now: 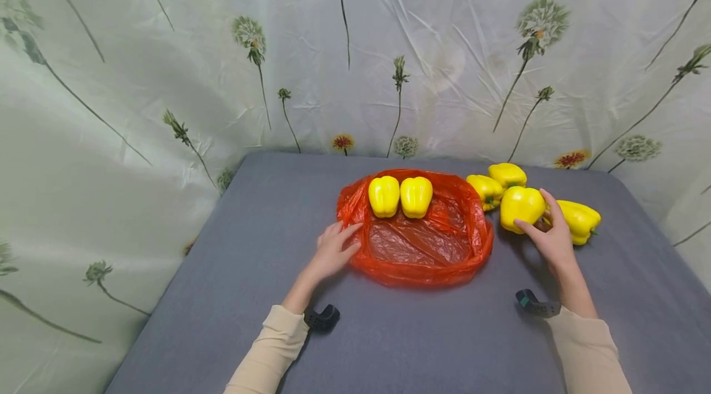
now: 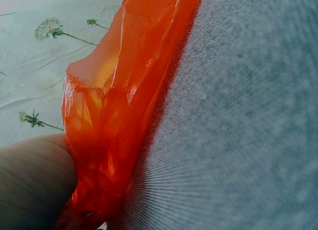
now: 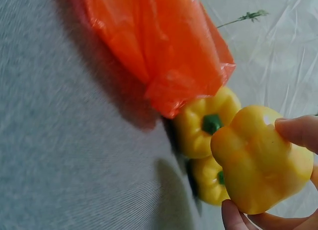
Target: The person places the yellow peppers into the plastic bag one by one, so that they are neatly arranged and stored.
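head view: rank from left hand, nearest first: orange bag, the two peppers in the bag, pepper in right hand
1. Orange bag: its left rim is at the left hand's fingertips.
2. Two peppers in the bag: at its far side.
3. Pepper in the right hand: right of the bag.

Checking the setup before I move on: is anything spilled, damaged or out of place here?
Nothing stands out. Two yellow peppers sit in the orange bag, the left hand rests at its rim, and the right hand grips another pepper beside three more.
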`<state>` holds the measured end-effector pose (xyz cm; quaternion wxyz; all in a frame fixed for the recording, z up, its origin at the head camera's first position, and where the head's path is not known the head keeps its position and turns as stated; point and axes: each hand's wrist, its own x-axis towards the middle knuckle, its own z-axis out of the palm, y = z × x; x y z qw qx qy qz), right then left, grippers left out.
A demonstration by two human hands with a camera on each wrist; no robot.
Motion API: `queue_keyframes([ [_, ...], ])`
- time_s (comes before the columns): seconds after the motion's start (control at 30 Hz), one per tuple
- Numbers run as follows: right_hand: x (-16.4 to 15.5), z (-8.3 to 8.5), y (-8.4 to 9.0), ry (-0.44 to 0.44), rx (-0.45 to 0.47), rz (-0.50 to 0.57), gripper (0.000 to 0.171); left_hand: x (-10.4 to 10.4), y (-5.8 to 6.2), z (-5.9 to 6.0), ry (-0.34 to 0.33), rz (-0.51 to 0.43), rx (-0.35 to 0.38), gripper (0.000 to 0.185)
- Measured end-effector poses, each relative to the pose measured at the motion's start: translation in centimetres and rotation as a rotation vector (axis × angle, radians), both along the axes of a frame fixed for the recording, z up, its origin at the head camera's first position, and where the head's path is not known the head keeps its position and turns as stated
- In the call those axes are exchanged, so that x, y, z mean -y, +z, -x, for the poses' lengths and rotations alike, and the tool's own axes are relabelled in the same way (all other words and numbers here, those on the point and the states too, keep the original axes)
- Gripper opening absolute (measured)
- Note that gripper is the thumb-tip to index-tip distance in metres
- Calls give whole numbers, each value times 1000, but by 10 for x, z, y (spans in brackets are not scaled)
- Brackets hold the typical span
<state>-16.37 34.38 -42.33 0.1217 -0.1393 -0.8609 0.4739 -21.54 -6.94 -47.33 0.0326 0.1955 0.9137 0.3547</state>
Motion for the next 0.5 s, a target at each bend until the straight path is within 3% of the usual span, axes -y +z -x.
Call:
queue_keyframes([
  [0.5, 15, -5, 19, 41, -111, -13, 76, 0, 0, -1, 3, -5, -2, 45],
])
